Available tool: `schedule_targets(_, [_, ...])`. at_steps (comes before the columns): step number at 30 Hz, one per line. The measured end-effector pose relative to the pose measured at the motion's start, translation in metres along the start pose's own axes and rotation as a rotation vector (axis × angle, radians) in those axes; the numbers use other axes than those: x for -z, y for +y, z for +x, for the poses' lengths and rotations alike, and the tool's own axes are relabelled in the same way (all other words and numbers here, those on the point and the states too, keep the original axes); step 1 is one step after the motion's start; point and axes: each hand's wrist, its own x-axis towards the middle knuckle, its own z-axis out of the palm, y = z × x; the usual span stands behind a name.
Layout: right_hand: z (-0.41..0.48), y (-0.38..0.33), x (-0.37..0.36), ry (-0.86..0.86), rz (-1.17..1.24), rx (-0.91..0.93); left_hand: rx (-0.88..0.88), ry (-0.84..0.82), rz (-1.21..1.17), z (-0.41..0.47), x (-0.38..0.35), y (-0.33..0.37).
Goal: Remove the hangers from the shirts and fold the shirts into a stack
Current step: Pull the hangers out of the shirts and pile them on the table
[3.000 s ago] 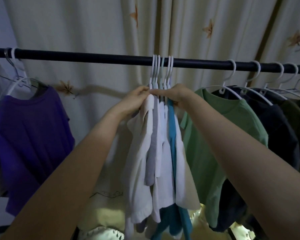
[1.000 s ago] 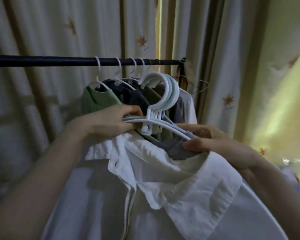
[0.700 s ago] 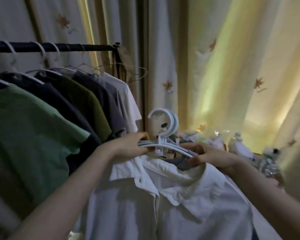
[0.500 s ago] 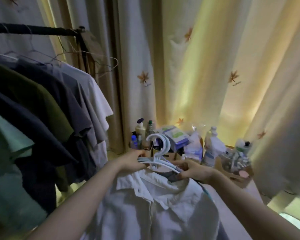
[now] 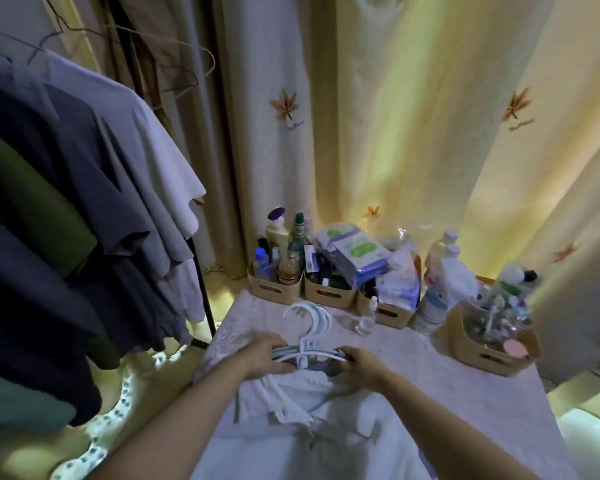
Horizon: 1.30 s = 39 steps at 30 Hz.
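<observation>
A bundle of several white and pale blue hangers [image 5: 309, 336] with shirts on them lies across the table [image 5: 465, 386], hooks pointing away from me. A white collared shirt [image 5: 312, 414] is on top; a grey shirt shows at its neck. My left hand [image 5: 264, 356] grips the left arms of the hangers. On the right arms my right hand [image 5: 359, 363] curls round the bundle. The shirts spread toward me over the near part of the table.
Dark, olive, grey and white shirts [image 5: 84, 209] hang on a rack at the left. Tan bins [image 5: 281, 287] full of bottles and packets line the table's far edge, with another bin [image 5: 492, 348] at the right. A small clear bottle [image 5: 364, 320] stands near the hooks. Curtains hang behind.
I lifted the bundle of shirts off the rail, turned right with it and lowered it onto the table. Both hands kept their hold on the hangers.
</observation>
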Motion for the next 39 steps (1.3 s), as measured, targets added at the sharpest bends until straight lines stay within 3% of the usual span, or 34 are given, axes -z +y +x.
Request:
schedule_targets(7, [0.015, 0.002, -0.009, 0.083, -0.085, -0.076, 0.007, -0.032, -0.08, 0.003, 0.003, -0.03])
schedule_targets(12, [0.007, -0.054, 0.008, 0.174, 0.03, 0.128, 0.004, 0.212, -0.167, -0.031, 0.033, -0.033])
schedule_targets(17, [-0.005, -0.164, 0.011, 0.115, 0.188, 0.375, -0.039, 0.589, -0.34, -0.116, 0.091, -0.017])
schedule_targets(22, [-0.021, -0.281, 0.022, 0.167, 0.339, 0.672, -0.244, 0.953, -0.29, -0.228, 0.169, 0.021])
schedule_targets(26, [-0.025, -0.381, 0.037, 0.118, 0.326, 0.922, -0.286, 1.33, -0.234, -0.315, 0.232, 0.028])
schedule_targets(29, [-0.019, -0.44, 0.049, 0.159, 0.322, 1.023, -0.202, 1.679, -0.089, -0.355, 0.275, 0.018])
schedule_targets(31, [-0.011, -0.47, 0.053, 0.154, 0.329, 1.05, 0.019, 1.834, 0.11, -0.367, 0.295, 0.007])
schedule_targets(33, [-0.003, -0.494, 0.051, 0.14, 0.343, 1.042, 0.25, 1.874, 0.132, -0.371, 0.304, -0.006])
schedule_targets(35, [0.002, -0.511, 0.046, 0.125, 0.321, 1.007, 0.366, 1.826, 0.039, -0.368, 0.308, -0.015])
schedule_targets(39, [0.008, -0.525, 0.034, 0.102, 0.19, 0.948, 0.322, 1.663, -0.274, -0.36, 0.314, -0.034])
